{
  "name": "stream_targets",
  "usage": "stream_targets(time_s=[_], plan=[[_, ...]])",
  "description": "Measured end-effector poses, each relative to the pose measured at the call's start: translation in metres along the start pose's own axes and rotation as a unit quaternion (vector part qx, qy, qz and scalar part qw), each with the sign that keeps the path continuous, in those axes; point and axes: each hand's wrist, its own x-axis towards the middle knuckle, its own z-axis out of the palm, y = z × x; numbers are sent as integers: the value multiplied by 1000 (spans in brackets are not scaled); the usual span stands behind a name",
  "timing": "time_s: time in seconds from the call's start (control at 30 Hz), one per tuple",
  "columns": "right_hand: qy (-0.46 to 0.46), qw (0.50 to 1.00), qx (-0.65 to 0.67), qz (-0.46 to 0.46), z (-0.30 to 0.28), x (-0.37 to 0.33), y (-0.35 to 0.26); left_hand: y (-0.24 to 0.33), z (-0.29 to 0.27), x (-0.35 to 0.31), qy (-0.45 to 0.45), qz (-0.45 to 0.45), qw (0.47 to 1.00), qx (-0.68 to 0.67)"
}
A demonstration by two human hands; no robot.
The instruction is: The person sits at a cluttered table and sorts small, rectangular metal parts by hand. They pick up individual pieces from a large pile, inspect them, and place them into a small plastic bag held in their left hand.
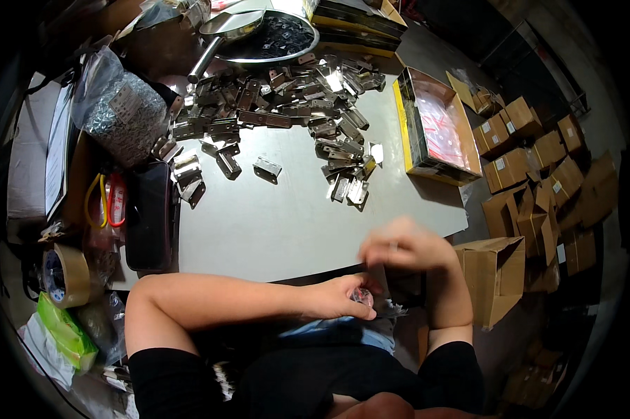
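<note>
Close to my lap, beyond the near edge of the table, my left hand is closed around a crumpled clear plastic bag with red marks on it. My right hand is raised above and to the right of it, near the table's front right corner. Motion smears its fingers, so I cannot make out whether it holds anything. On the white table lies a large spread of shiny bent metal brackets. One single bracket lies apart from the pile, nearer to me.
A metal bowl of dark parts with a steel scoop stands at the back. At right, an open box holds red-and-white bags. A bag of small metal parts, a dark case and tape line the left; cartons fill the right floor.
</note>
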Motion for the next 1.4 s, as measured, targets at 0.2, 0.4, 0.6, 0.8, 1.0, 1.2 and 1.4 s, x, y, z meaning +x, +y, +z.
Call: stream_targets(time_s=[0.2,0.4,0.6,0.8,1.0,1.2,1.4], plan=[[295,941,-166,10,-9,39,38,3,1,0,-19,-14,998,-58],[258,951,-166,33,2,17,34,3,4,-3,9,-18,998,-59],[237,957,-165,36,7,-15,36,-3,1,2,17,-54,994,-89],[202,949,-241,-1,-26,16,30,-11,-3,4,20,-3,997,-70],[140,953,-269,-19,-29,31,35,-6,-3,4,32,14,996,-81],[34,993,-108,23,5,-14,3,-1,2,0,57,4,990,-132],[12,994,-106,17,27,-29,-26,3,4,0,39,7,996,-86]])
